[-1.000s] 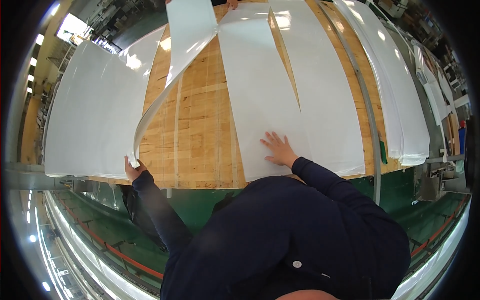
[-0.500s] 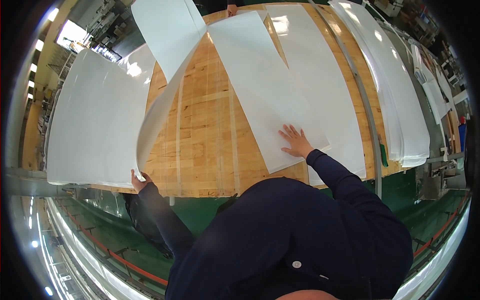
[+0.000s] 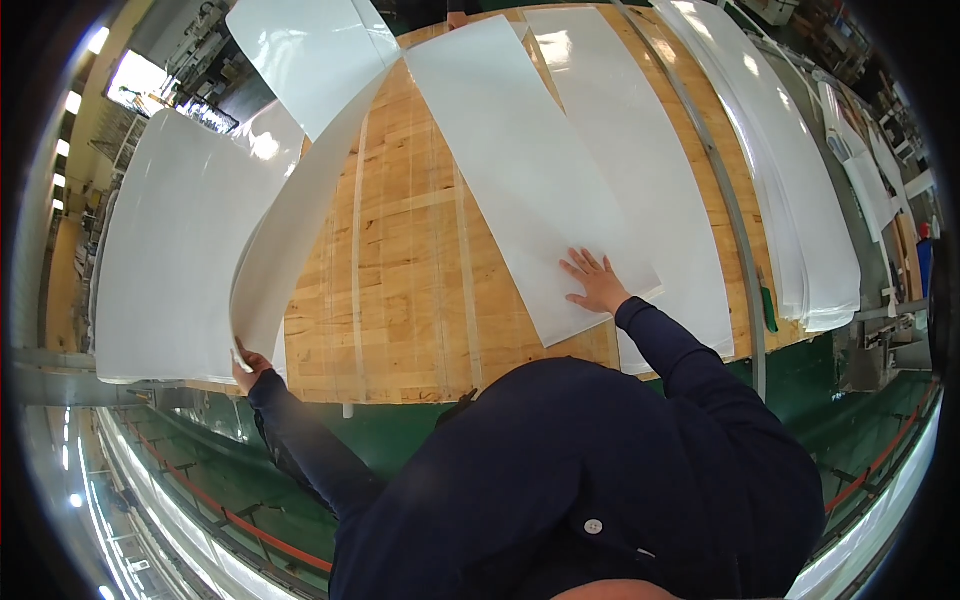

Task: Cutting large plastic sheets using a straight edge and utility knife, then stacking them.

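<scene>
My left hand (image 3: 252, 370) pinches the near edge of a curled white sheet (image 3: 290, 215), holding it raised off the table at the left. That sheet twists upward toward the far side, where a glossy bluish-white part (image 3: 310, 60) stands up. My right hand (image 3: 597, 286) lies flat with fingers spread on a long white strip (image 3: 510, 170). This strip overlaps another glossy white sheet (image 3: 665, 190) on its right. At the far edge a co-worker's hand (image 3: 457, 20) is beside the strip's far end; its grip is too small to tell.
The wooden table (image 3: 400, 290) shows between the sheets. Another large white sheet (image 3: 165, 260) covers its left end. A long grey metal bar (image 3: 728, 195) crosses the right side, with a green-handled tool (image 3: 768, 308) beside it. Stacked glossy sheets (image 3: 800, 210) lie farther right.
My left hand has moved left and slightly nearer, carrying the edge of the curled sheet with it. The sheet's raised far part has shifted left. My right hand stays pressed on the strip.
</scene>
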Tool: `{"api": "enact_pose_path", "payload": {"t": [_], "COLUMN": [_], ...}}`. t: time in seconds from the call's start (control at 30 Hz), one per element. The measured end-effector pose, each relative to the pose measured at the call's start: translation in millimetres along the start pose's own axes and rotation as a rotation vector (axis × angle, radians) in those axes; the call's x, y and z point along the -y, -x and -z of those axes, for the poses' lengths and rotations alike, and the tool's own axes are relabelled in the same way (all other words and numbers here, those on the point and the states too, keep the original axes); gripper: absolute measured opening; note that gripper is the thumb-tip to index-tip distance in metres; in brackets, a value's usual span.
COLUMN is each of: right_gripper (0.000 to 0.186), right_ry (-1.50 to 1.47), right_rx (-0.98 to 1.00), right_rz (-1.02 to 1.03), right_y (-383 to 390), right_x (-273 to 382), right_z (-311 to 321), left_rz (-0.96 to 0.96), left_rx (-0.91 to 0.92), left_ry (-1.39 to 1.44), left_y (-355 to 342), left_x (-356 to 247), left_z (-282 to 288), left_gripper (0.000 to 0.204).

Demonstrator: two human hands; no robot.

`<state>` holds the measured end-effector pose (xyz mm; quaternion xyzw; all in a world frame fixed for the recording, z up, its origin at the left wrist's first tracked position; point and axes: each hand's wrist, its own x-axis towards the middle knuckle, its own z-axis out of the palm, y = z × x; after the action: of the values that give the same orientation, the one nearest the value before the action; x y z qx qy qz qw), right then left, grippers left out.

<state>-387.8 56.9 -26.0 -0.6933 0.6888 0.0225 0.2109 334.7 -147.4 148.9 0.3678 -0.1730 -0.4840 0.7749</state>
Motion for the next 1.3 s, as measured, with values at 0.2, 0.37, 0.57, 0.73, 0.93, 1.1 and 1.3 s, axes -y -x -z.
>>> {"api": "enact_pose_path", "payload": {"t": [0.2, 0.37, 0.57, 0.73, 0.93, 1.1, 1.3], "right_gripper": [0.082, 0.082, 0.081, 0.082, 0.080, 0.075, 0.070], "right_ry": [-0.008, -0.006, -0.018, -0.018, -0.037, -0.074, -0.112], "right_rx": [-0.016, 0.001, 0.001, -0.021, -0.040, -0.085, -0.140], "right_rz": [-0.006, -0.041, -0.042, -0.022, -0.038, -0.058, -0.064], "right_y": [-3, -5, 2, 31, 86, 114, 122], "right_x": [-11, -12, -13, -18, -10, 5, 12], "right_z": [8, 8, 8, 4, -24, -46, -61], "left_rz": [-0.124, -0.136, -0.071, -0.182, 0.142, -0.551, 0.417], "left_rx": [0.045, 0.070, 0.009, -0.032, 0.072, 0.478, -0.221], "left_ry": [-0.089, -0.133, -0.101, -0.210, -0.465, -1.704, -0.655], "left_y": [-28, -20, -7, 27, 134, 195, 274], "left_x": [-34, -33, -18, 8, 59, 106, 169], "left_z": [-30, -40, -7, 24, 48, 114, 141], "left_gripper": [0.031, 0.031, 0.031, 0.025, 0.055, 0.043, 0.029]}}
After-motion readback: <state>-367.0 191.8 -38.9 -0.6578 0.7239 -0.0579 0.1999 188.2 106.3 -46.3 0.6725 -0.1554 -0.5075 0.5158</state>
